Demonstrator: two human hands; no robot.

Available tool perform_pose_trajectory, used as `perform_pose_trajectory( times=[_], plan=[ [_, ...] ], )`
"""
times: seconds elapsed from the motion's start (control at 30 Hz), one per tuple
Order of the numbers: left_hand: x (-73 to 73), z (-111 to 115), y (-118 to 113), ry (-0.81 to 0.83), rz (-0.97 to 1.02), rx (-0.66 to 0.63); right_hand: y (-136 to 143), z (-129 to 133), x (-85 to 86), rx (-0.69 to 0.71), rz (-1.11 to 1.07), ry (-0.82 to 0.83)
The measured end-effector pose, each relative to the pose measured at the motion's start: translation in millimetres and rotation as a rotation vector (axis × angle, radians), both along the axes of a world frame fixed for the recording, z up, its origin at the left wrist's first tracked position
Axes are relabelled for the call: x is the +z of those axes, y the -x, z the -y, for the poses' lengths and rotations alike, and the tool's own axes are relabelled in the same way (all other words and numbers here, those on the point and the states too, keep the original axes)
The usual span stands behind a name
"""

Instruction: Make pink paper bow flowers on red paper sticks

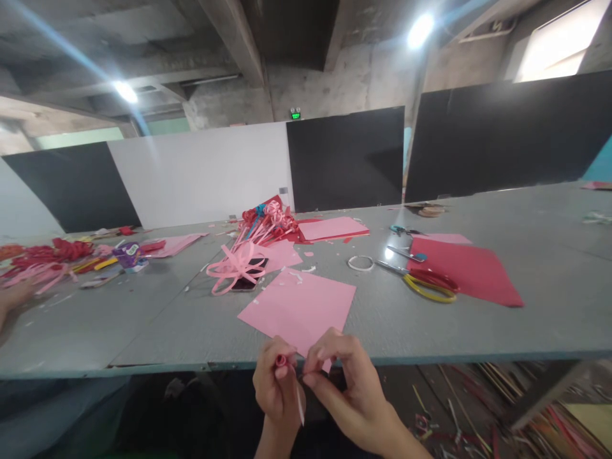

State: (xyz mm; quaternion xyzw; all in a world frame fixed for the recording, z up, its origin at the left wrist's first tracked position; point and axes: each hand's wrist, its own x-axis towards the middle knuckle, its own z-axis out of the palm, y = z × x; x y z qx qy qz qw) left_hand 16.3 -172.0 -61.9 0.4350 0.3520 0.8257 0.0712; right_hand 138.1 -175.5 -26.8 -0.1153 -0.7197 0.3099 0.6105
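At the table's front edge, my left hand (270,386) is closed around a small red paper roll (281,361), its coiled end showing above the fingers. A thin pale strip (301,408) hangs beside that hand. Close by on the right, my right hand (351,389) has its thumb and forefinger pinched together; whatever lies between them is too small to make out. Just beyond both hands a pink paper sheet (301,303) lies flat, with white scraps on its far part. Behind it, looped pink paper strips (235,268) rest over a dark phone (248,280).
Scissors with red and yellow handles (433,287) lie partly over red paper (468,271) on the right, near a white ring (360,262). Paper flowers (268,220) and stacked sheets (333,229) stand farther back. Another person's hand (16,296) is at far left.
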Motion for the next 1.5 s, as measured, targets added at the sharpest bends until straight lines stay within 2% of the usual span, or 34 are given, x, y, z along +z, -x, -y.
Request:
perform_pose_trajectory(
  times=[0.07,0.13,0.17,0.2,0.27,0.33,0.4,0.53,0.67,0.73,0.87,1.07,1.17,1.37,1.5],
  plan=[
    [2.1,-3,-1,-0.035,-0.072,0.029,-12,1,-5.4,0.139,-0.069,0.089],
    [8.0,-5,-3,-0.049,-0.021,0.028,-29,2,-11.3,0.289,-0.219,0.137],
    [11.9,-5,-4,-0.047,0.025,0.003,-38,3,-13.5,0.312,-0.305,0.136],
    [16.1,-5,-5,-0.046,0.067,-0.035,-44,3,-14.8,0.279,-0.346,0.124],
    [23.9,-5,-8,-0.052,0.125,-0.135,-52,4,-14.3,0.094,-0.333,0.107],
    [29.3,-4,-11,-0.066,0.162,-0.235,-49,4,-10.7,-0.072,-0.272,0.094],
    [31.4,-4,-14,-0.072,0.189,-0.306,-40,2,-7.0,-0.141,-0.236,0.08],
    [28.4,-4,-16,-0.059,0.157,-0.36,-26,-3,-9.0,-0.158,-0.225,0.054],
    [23.2,-2,-16,-0.025,0.105,-0.31,-22,-7,-19.4,-0.15,-0.215,0.025],
    [21.3,-1,-15,0.007,0.098,-0.271,-17,-7,-21.0,-0.13,-0.165,-0.045],
    [18.0,0,-12,0.093,0.073,-0.249,-4,-3,-11.5,-0.176,-0.073,-0.183],
    [15.6,1,-8,0.133,0.087,-0.231,3,-2,0.7,-0.248,-0.131,-0.249],
    [18.3,3,-6,0.18,0.173,-0.319,4,-10,0.0,-0.281,-0.137,-0.175],
    [28.5,6,-8,0.189,0.322,-0.616,11,-23,3.2,-0.268,-0.202,0.062],
    [32.8,9,-9,0.188,0.39,-0.697,15,-27,4.9,-0.368,-0.138,0.055]
  ],
)
